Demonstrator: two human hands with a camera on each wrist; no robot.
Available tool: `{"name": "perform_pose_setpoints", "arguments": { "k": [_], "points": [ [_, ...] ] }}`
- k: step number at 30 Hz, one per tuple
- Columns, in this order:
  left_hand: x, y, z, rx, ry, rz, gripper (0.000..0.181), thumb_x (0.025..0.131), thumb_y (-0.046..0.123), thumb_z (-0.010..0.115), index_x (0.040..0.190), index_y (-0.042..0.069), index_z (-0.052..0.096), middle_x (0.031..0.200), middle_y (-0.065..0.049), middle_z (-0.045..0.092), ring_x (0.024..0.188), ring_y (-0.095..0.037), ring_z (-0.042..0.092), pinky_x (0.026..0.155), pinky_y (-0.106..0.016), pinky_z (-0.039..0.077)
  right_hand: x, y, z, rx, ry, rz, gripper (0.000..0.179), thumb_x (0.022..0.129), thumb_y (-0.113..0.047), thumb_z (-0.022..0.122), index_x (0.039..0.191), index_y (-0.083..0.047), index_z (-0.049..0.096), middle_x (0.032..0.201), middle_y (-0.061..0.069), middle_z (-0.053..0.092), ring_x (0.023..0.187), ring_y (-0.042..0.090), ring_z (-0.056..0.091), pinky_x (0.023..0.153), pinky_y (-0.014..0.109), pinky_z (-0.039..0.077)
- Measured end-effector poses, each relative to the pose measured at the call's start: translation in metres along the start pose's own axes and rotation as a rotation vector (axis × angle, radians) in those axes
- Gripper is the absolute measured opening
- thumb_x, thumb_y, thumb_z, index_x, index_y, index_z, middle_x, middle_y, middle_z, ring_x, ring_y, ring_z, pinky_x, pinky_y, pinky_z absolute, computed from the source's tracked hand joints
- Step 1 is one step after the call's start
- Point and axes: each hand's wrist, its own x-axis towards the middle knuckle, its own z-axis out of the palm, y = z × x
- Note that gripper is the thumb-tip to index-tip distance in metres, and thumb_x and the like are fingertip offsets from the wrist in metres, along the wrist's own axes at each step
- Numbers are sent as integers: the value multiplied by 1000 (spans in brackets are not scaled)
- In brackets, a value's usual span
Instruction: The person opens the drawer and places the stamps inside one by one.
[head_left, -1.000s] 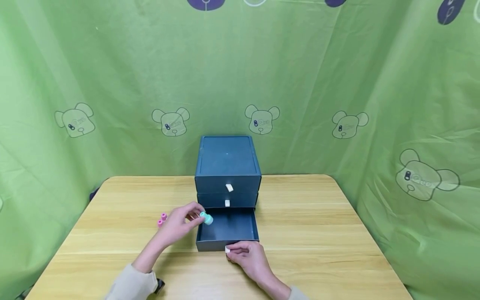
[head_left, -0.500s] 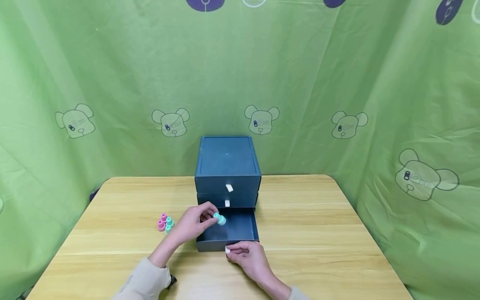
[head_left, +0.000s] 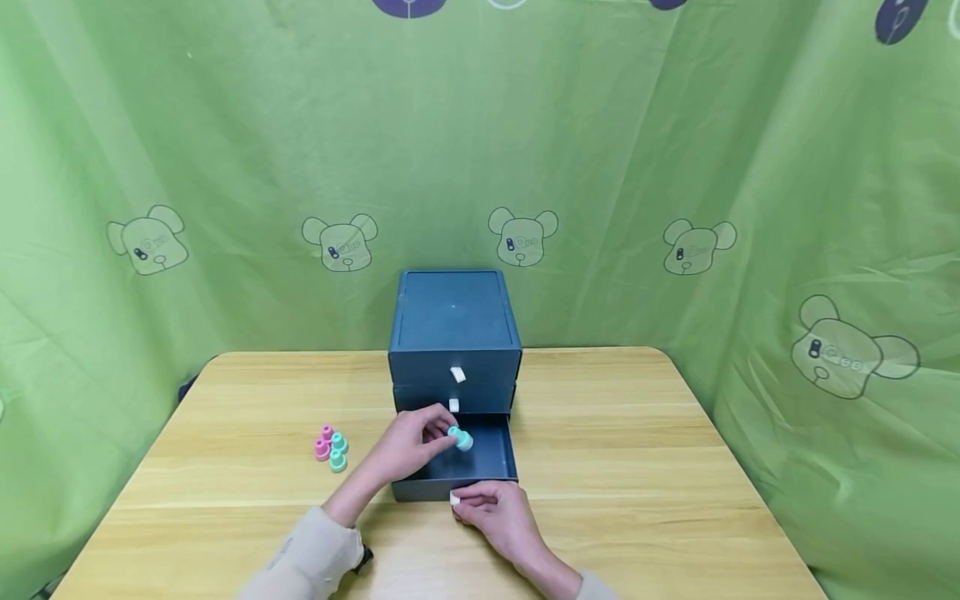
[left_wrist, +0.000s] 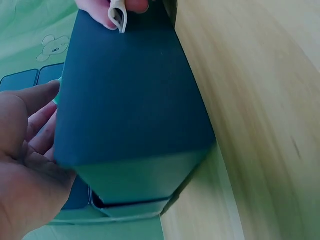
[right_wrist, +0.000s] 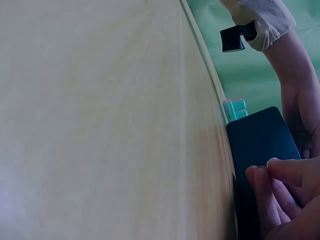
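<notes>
My left hand [head_left: 408, 446] is over the pulled-out bottom drawer [head_left: 422, 490] of a dark blue drawer cabinet [head_left: 453, 310]. Between thumb and fingers it pinches a small teal stepped plastic piece [head_left: 461, 438], tilted above the drawer floor. In the left wrist view the drawer front [left_wrist: 130, 90] hides most of this piece. My right hand [head_left: 504, 515] pinches the white pull tab [head_left: 454, 499] on that drawer's front. The right wrist view shows the thumb and fingers of the right hand [right_wrist: 290, 200] together at the tab.
Left of the cabinet, two pink pieces [head_left: 322, 450] and two teal pieces [head_left: 338, 461] of similar shape stand close together on the wooden table [head_left: 615, 467]. Two upper drawers with white tabs [head_left: 458, 374] are closed. A green curtain [head_left: 600, 167] hangs behind and at both sides.
My left hand has moved right with the teal piece, from the drawer's left side to over its middle. The teal pieces on the table came into view. My right hand stays at the tab.
</notes>
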Motion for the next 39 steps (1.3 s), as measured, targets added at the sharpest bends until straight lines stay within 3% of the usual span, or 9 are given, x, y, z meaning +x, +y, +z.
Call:
{"name": "perform_pose_setpoints", "arguments": {
  "k": [10, 16, 39],
  "points": [
    [9, 5, 13, 19, -42, 6, 10, 98, 21, 73, 108, 18, 72, 99, 5, 74, 86, -6, 69, 79, -23, 57, -1, -1, 0, 24, 0, -9, 16, 90, -11, 80, 104, -4, 81, 91, 9, 81, 80, 12, 77, 71, 21, 61],
    [15, 4, 21, 42, -75, 12, 9, 98, 23, 73, 107, 19, 73, 99, 4, 76, 86, -4, 69, 79, -22, 58, -2, -2, 0, 36, 5, -18, 17, 89, -11, 81, 103, -2, 81, 91, 11, 81, 81, 17, 78, 70, 20, 60],
    [32, 0, 43, 58, -134, -34, 8, 95, 16, 76, 103, 18, 74, 96, 3, 76, 86, -5, 71, 80, -23, 58, 0, -2, -1, 28, -13, 0, 15, 90, -11, 80, 103, -3, 81, 90, 9, 81, 81, 15, 78, 70, 20, 60]
  ]
}}
